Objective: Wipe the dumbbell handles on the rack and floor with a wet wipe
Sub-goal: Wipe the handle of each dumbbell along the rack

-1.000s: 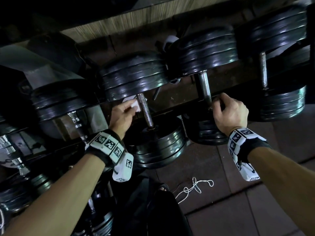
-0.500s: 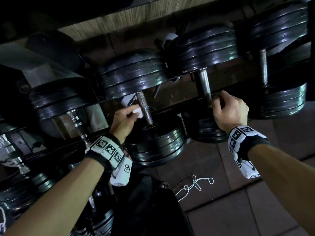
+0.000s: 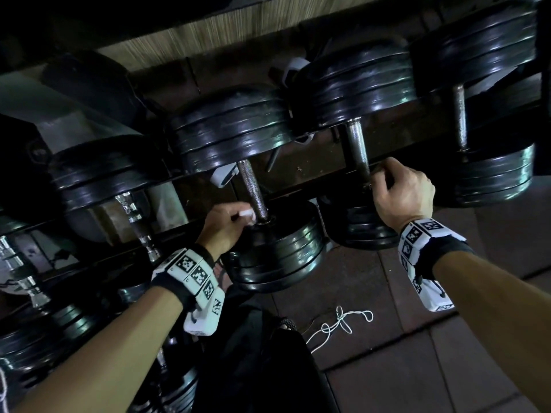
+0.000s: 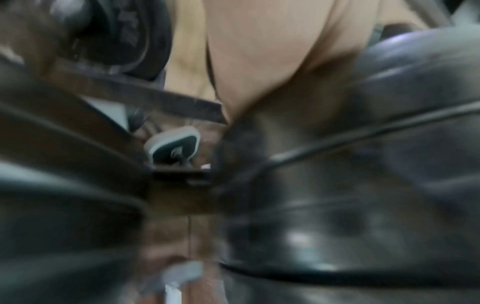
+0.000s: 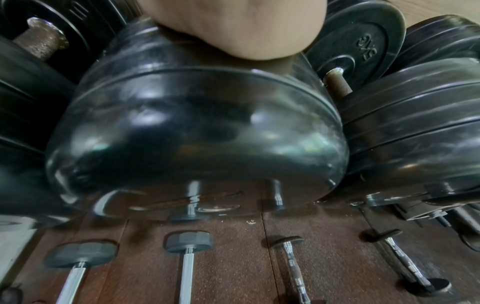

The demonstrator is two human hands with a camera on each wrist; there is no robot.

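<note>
Black plate dumbbells lie across a dark rack [image 3: 316, 171]. My left hand [image 3: 229, 222] pinches a white wet wipe [image 3: 247, 212] against the near end of the middle dumbbell's metal handle [image 3: 252, 189], just above its front plates [image 3: 277, 251]. My right hand [image 3: 399, 195] is curled around the near end of the neighbouring handle [image 3: 357, 150]. The left wrist view is blurred, showing palm [image 4: 259, 61] and black plates [image 4: 363, 185]. In the right wrist view a black plate [image 5: 197, 133] fills the frame below my palm [image 5: 246, 30].
More dumbbells sit left [image 3: 98, 174] and right [image 3: 492, 171] on the rack, chrome handles [image 3: 134, 222] lower left. A white string [image 3: 340, 323] lies on the brown floor tiles. Under the rack lie small dumbbells [image 5: 187, 242] and a shoe [image 4: 174, 148].
My left hand has slid the wipe down the middle handle from its upper part to its near end by the front plates. The right hand has kept its grip.
</note>
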